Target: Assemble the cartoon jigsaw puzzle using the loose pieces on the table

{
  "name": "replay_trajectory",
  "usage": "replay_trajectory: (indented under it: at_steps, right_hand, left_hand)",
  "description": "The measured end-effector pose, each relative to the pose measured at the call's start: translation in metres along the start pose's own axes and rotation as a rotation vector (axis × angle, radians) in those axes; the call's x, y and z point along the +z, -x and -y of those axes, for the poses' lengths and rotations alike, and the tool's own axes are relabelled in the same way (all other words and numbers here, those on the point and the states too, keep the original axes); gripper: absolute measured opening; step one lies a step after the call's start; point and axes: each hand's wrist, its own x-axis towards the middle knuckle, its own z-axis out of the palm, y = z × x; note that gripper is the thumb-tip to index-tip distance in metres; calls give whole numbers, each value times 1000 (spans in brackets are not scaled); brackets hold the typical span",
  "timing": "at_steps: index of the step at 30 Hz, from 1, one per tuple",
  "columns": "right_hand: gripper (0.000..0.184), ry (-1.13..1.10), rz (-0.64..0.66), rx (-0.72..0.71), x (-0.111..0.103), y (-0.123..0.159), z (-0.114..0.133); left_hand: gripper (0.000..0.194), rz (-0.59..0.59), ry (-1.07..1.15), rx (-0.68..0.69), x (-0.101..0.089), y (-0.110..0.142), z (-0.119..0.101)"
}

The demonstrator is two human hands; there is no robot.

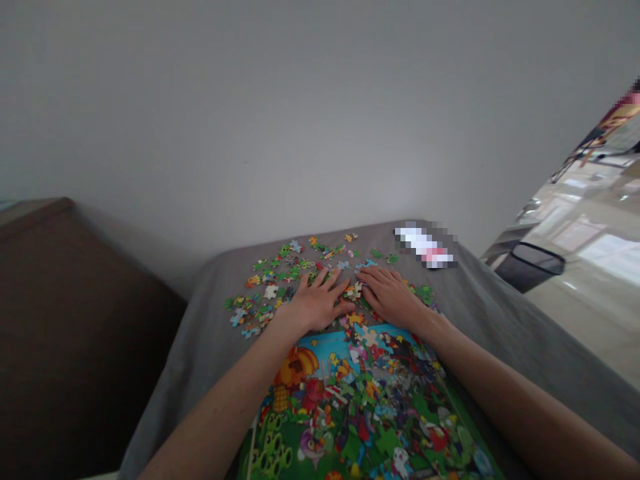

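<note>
Jigsaw picture [300, 368] filled the nearest stretch of the tabletop at 6 o'clock, a bright cartoon scene with a pumpkin-shaped house and green plants, strewn with loose bits. Whether it was a box lid or a part-built puzzle could not be told from this view.

Just beyond its top edge, the left hand [316, 304] and right hand [393, 298] lay palm down, side by side, with their fingers spread. Neither was clenched, and neither showed a piece pinched between its fingers, though anything under the palms was hidden. Loose jigsaw pieces [280, 275] were scattered around both hands, thickest from 10 to 12 o'clock, and a small cluster sat between the two sets of fingertips. A white piece [271, 291] lay out past the left hand.

All this rested on a grey cloth [483, 327] draped over the table. Farther out at 1 o'clock lay a pixelated white and pink object [425, 247]. Beyond the table's edge at 2 o'clock stood a black-rimmed bin [530, 267] on a glossy floor [585, 313]. A dark brown surface [75, 340] filled the view at 9 o'clock, and a plain pale wall [300, 120] closed off the far side.
</note>
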Motion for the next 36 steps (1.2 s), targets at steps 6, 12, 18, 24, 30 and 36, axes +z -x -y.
replay_trajectory:
  at_steps: [6,12,18,24,30,36]
  right_hand:
    - [37,-13,2,8,-2,0,1]
    - [37,-12,3,9,-3,-1,2]
    - [35,10,-38,-16,-3,-1,0]
    - [33,-44,-97,-27,-1,-1,0]
    - [29,-370,-172,18,-7,-7,6]
    - [21,-846,-115,250,-3,-9,4]
  left_hand:
    - [55,-77,-63,-5,-6,-2,-5]
    - [37,-209,-27,62,-5,-8,-5]
    - [22,-309,72,50,-11,-11,8]
    - [17,-366,157,100,-7,-15,19]
    - [14,-351,224,167,-6,-16,8]
    - [13,-373,257,187,-12,-14,7]
